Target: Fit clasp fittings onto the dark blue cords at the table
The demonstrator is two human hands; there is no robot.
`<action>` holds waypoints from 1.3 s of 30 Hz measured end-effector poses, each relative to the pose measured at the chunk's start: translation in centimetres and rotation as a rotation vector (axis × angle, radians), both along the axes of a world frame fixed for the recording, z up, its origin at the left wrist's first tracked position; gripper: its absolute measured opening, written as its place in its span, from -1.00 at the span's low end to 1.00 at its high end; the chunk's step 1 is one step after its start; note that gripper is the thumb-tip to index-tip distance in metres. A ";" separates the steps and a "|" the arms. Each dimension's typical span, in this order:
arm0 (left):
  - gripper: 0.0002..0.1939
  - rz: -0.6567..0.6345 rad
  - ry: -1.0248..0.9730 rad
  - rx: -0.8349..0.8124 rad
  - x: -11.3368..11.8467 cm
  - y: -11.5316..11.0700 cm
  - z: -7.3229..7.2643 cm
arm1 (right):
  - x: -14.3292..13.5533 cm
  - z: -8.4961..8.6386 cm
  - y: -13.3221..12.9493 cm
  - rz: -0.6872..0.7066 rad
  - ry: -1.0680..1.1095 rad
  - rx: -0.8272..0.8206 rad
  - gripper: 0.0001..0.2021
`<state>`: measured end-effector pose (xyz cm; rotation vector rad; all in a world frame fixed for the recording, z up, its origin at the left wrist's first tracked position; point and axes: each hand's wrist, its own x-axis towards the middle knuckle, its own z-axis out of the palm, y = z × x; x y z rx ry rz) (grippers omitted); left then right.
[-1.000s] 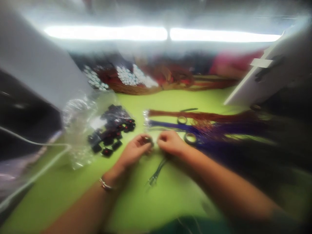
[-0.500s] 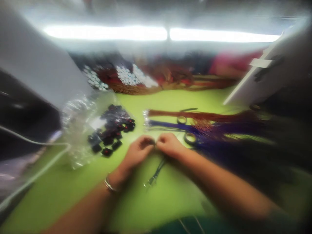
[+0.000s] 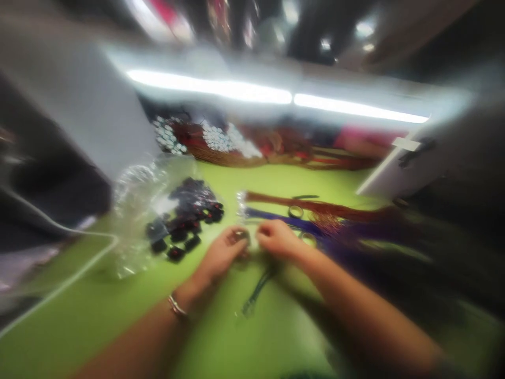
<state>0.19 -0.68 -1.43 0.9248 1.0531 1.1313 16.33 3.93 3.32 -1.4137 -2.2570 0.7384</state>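
Note:
My left hand [image 3: 225, 249], with a bracelet at the wrist, is curled with thumb and fingers together around something small and dark that blur hides. Just across a narrow gap, my right hand [image 3: 277, 239] is closed in a pinch; whatever its fingers hold cannot be made out. Below the right hand, short dark wires [image 3: 259, 288] with shiny metal ends slant down over the green table [image 3: 221, 337]. Left of my hands, several black plastic parts [image 3: 178, 231] with red spots lie in and before the mouth of a clear plastic bag [image 3: 132, 210].
Brown wires [image 3: 284, 201] and blue wires [image 3: 272, 216] stretch to the right, with tape rolls [image 3: 295, 211] on them. More bundles with white ends [image 3: 216, 137] lie at the back. Panels stand left and right; a white cable [image 3: 67, 284] crosses the left side.
My hands have parted slightly, opening a small gap between them. The view has tilted up and rolled a little, so the table's things appear lower.

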 end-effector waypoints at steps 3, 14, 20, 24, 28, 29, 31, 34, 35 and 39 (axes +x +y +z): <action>-0.60 0.011 -0.068 -0.065 0.0 0.0 0.5 | -0.1 1.7 3.5 -0.028 -0.219 0.110 -0.82; -0.60 0.019 -0.101 -0.097 -0.2 -0.1 1.0 | 1.6 -2.0 13.8 -0.167 -0.524 0.088 -0.80; -0.61 0.027 -0.092 -0.106 -0.3 0.0 0.8 | 1.8 -2.2 14.6 -0.144 -0.523 0.120 -0.77; -0.60 0.023 -0.091 -0.093 -0.4 0.1 0.2 | 0.8 -2.4 14.3 -0.125 -0.513 0.139 -0.77; -0.59 0.016 -0.090 -0.081 -0.4 0.3 -0.3 | 0.3 -2.3 14.3 -0.127 -0.514 0.131 -0.79; -0.59 0.007 -0.086 -0.080 -0.5 0.3 -0.4 | 0.4 -2.2 14.4 -0.123 -0.512 0.130 -0.80; -0.59 -0.007 -0.078 -0.081 -0.5 0.3 -0.4 | 0.9 -1.9 14.7 -0.117 -0.509 0.131 -0.79; -0.60 -0.016 -0.071 -0.081 -0.6 0.3 -0.4 | 1.6 -1.7 14.9 -0.110 -0.505 0.141 -0.78; -0.59 -0.017 -0.070 -0.081 -0.6 0.3 -0.4 | 1.7 -1.7 15.0 -0.109 -0.503 0.147 -0.78; -0.58 -0.014 -0.054 -0.088 -0.6 0.4 -0.3 | 1.5 -2.2 15.0 -0.102 -0.505 0.146 -0.79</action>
